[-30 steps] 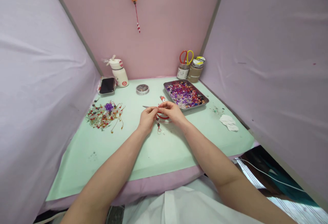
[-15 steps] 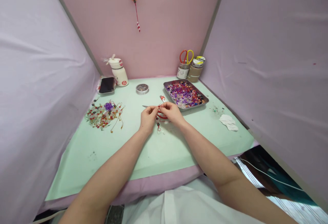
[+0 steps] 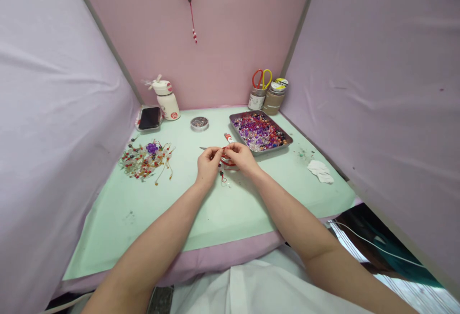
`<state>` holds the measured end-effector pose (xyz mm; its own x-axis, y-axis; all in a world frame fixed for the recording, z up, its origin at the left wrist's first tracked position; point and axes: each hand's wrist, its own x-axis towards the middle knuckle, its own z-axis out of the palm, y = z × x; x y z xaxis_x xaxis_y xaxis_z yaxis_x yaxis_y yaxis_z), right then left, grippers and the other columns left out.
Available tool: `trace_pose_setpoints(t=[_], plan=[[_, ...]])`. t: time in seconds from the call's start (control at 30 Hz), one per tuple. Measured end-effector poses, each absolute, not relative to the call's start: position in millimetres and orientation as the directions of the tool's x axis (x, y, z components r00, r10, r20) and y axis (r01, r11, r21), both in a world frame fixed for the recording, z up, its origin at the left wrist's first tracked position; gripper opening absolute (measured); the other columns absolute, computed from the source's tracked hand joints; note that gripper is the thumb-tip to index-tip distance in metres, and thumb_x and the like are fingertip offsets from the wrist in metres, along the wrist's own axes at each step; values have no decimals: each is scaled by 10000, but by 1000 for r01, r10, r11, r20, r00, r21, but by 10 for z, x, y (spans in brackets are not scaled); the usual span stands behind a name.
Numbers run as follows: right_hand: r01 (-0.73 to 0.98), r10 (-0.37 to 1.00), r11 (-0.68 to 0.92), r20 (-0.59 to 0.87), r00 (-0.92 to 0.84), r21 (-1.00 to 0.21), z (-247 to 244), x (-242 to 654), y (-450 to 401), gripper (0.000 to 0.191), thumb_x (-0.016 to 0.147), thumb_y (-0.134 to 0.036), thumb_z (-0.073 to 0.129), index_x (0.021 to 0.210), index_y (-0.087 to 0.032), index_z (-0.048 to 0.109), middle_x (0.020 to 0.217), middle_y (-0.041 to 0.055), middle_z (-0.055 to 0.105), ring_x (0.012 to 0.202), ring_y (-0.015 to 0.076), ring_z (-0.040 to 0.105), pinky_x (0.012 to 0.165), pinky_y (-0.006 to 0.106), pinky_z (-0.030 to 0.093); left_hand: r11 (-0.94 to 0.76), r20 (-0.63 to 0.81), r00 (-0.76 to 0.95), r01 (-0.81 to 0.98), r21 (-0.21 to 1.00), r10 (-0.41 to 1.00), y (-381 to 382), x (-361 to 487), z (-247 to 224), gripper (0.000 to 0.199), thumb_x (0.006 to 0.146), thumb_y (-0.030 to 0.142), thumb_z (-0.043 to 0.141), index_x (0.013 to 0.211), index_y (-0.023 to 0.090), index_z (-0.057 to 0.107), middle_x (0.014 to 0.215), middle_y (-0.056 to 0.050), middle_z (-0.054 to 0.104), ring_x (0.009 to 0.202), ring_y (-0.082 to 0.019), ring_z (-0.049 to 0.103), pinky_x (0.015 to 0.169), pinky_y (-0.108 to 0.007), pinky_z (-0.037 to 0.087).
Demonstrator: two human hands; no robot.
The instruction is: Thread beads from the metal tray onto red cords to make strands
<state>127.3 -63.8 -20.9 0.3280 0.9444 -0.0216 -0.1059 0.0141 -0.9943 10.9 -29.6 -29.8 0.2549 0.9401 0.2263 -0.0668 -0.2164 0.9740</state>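
Both hands meet over the middle of the table, fingertips close together. My left hand (image 3: pixel 209 164) is closed in a pinch on a thin red cord strung with beads. My right hand (image 3: pixel 242 157) pinches the same beaded cord (image 3: pixel 222 174) from the other side; its lower end dangles below with dark beads and a small loop. Beneath the fingers lie red-handled scissors (image 3: pixel 227 161), mostly covered by the hands, their blade tip poking out to the left. A red and white lighter (image 3: pixel 228 138) lies just beyond the right fingers.
A metal tray (image 3: pixel 261 152) of mixed beads stands behind my right hand. To the left lies a pile of beaded strings (image 3: pixel 145 163). Further back are a round tin (image 3: pixel 199 123), a phone (image 3: pixel 150 118), a bottle (image 3: pixel 168 103), and jars (image 3: pixel 273 101). Crumpled tissue (image 3: pixel 320 172) lies at right.
The hands keep nearly the same place, with only slight finger movement. The dangling end of the beaded cord has shifted a little.
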Motion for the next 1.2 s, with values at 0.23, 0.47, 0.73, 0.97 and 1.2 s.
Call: trace_pose_setpoints(t=[0.23,0.47,0.73,0.97,1.2], plan=[[-145,950,62,14,311,-988,-212,1301,-636,191,643,-320,696,694,-181,575,594,-32,560,500,77,435,476,223,329,-221,226,251,-49,974,941,-270,101,-327,167,755,325,613,759,162,651,680,-8,654,620,-129,560,558,-235,417],[-113,964,-18,-47,263,-993,-128,1322,-687,211,615,-324,721,656,-176,576,633,-22,542,557,84,450,493,221,328,-283,268,268,16,959,925,-272,90,-326,152,769,310,592,762,170,652,689,-6,649,629,-130,551,595,-244,428],[-125,959,-88,-118,256,-988,-174,1368,-659,199,618,-316,707,669,-173,579,678,-9,564,609,93,492,510,209,355,-365,322,315,88,927,893,-254,79,-356,145,798,294,553,773,178,636,741,-10,654,684,-139,567,664,-260,445],[-203,970,-3,-53,237,-979,-245,1395,-614,206,631,-335,711,702,-186,589,655,-26,568,522,71,445,482,215,345,-346,294,340,101,933,893,-242,79,-354,148,795,296,554,767,171,628,730,-11,648,663,-136,548,638,-256,427],[-202,969,31,-20,245,-979,-253,1393,-612,214,624,-327,717,716,-183,589,621,-37,562,510,65,433,490,215,341,-276,241,348,54,960,906,-221,90,-369,164,775,315,582,762,163,641,709,-11,651,642,-130,542,631,-247,415]])
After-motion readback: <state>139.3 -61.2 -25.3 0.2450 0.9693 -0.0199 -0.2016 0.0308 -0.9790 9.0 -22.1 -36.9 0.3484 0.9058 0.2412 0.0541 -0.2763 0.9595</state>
